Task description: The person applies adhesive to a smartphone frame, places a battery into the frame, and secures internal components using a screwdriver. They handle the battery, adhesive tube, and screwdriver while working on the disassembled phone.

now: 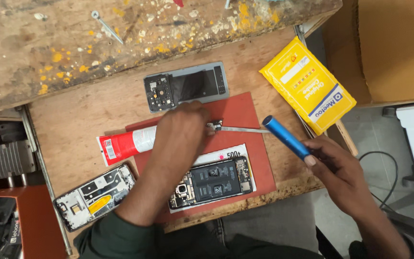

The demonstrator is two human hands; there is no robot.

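Fingers of my left hand (180,125) are pinched down on a small phone part (215,125) that lies on the red mat (245,144), right at my fingertips; what looks like a pair of thin metal tweezers (243,129) runs out from that pinch toward my other hand, though I cannot tell whether I grip them or only press beside them; my right hand (334,165) is clenched round a blue screwdriver (286,137), its far end tilted up and away over the mat, close to the tweezers' tail but not touching the part.

Just beyond my left knuckles lies a grey back cover (186,86) with its inside facing up; under my left wrist a red tube (128,143) lies on its side; nearer my body, below that forearm, an opened phone (212,182) rests on a white card, and further out on the elbow side sits a bare phone frame (94,196) on the wooden tray (73,120); beyond my right hand lies a yellow packet (307,85).

By my reckoning this is the step of steadying that little part for work; the next move calls for bringing the screwdriver in squarely while the pinch keeps the part from sliding.
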